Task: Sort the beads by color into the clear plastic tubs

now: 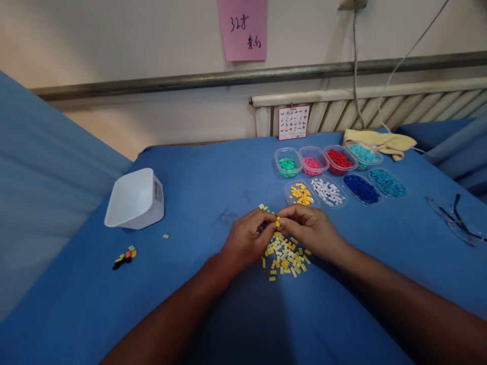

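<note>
the left hand [247,234] and right hand [315,230] together pinch a small yellow piece [278,222], over the far end of a loose yellow pile [286,257] on the blue cloth [205,187]. tubs [339,171] of coloured bits [340,158] stand just beyond; a white bin [150,215] sits well apart to the left.

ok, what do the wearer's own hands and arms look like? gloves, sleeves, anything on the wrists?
Left hand and right hand: both bare, no gloves. No sleeve shows on either forearm up to the picture's edge. No watch, band or cable visible at the wrists. Fingers too small to rule out a ring.
</note>
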The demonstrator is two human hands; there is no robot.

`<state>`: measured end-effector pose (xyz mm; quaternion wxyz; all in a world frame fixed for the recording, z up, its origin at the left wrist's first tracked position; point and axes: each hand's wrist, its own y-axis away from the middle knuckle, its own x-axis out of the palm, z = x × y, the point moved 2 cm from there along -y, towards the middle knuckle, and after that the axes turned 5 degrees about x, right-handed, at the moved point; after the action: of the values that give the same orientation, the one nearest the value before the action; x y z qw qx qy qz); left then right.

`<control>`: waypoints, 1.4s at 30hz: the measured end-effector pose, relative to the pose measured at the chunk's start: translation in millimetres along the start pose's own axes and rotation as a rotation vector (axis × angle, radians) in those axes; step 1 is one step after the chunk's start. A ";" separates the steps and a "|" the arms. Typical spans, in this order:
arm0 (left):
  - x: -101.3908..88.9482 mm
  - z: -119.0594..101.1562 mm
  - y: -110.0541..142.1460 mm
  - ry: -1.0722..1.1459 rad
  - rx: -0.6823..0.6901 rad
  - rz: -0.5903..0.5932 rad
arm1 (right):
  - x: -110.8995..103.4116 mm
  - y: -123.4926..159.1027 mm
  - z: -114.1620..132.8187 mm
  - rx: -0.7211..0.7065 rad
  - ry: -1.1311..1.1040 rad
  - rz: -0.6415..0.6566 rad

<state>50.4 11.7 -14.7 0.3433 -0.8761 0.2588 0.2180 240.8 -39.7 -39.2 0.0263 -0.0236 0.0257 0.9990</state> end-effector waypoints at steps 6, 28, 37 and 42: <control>6.4 3.8 7.1 -0.059 0.046 0.009 | -3.7 6.3 11.5 -0.183 0.251 0.005; -1.8 -5.4 4.7 -0.250 0.246 0.018 | -1.9 14.9 5.7 -0.075 0.059 -0.032; -3.2 -5.4 3.4 -0.207 0.293 0.037 | -1.2 16.7 14.9 -0.082 0.083 -0.002; -9.7 3.6 0.1 -0.218 0.266 -0.027 | -21.4 12.5 22.7 -0.156 0.327 -0.057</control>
<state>42.2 17.1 -11.7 0.4851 -0.7976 0.2349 0.2708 260.4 -52.1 -14.9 0.0481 -0.1886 -0.0485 0.9797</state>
